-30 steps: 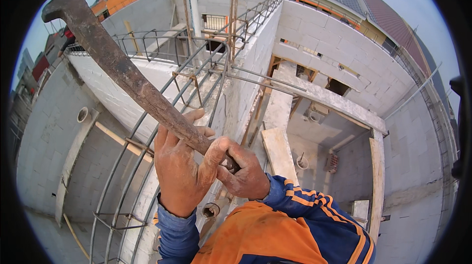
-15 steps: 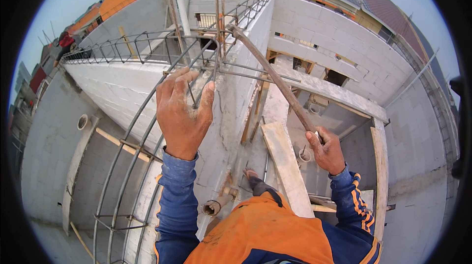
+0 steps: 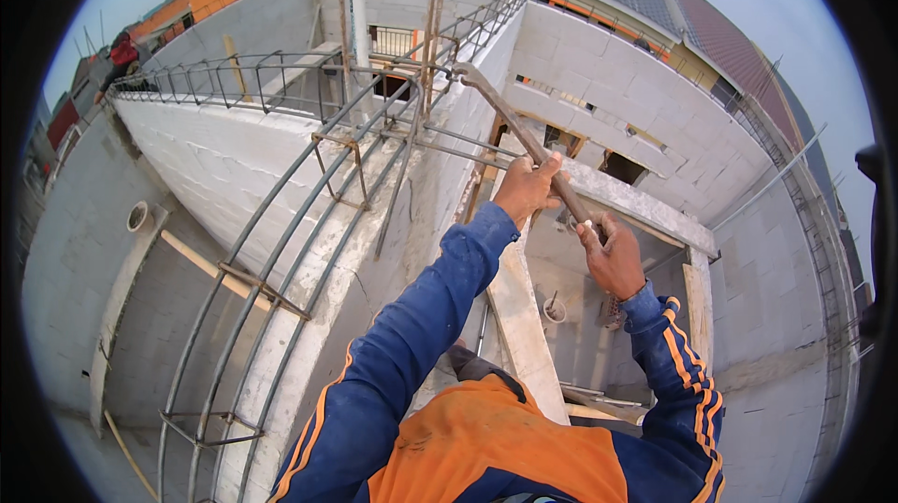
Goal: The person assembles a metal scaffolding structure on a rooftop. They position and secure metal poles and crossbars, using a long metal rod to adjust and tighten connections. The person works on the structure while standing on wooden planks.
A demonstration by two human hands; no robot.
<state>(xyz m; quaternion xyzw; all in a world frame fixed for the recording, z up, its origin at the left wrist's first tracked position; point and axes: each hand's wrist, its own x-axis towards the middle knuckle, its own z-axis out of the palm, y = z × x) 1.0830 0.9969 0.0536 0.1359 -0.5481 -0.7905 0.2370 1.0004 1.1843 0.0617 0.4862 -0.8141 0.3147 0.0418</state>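
Both my hands grip a long brown rebar bending bar [image 3: 505, 116] that slants from the centre down to the right. My left hand [image 3: 529, 189] is closed around its middle. Nearer the lower end, my right hand [image 3: 613, 256] wraps the handle, with a small pale bit showing by the thumb. The bar's bent head meets the steel rods where the cages join at the wall corner; how it seats on them is too small to tell. A rebar cage [image 3: 265, 291] with square stirrups runs along the wall top to my left. Upright rusty rods [image 3: 433, 21] rise behind the joint.
A pale plank [image 3: 528, 316] slopes below my hands beside a drop into a room with a bucket [image 3: 554, 309]. White block walls [image 3: 636, 72] surround the space. A white pipe [image 3: 358, 7] stands behind the corner. Another person [image 3: 122, 56] sits on the far-left wall.
My left hand has left the cage area, moved right and closed on the bending bar. My right hand still holds it, slightly higher in view. The view has shifted slightly.
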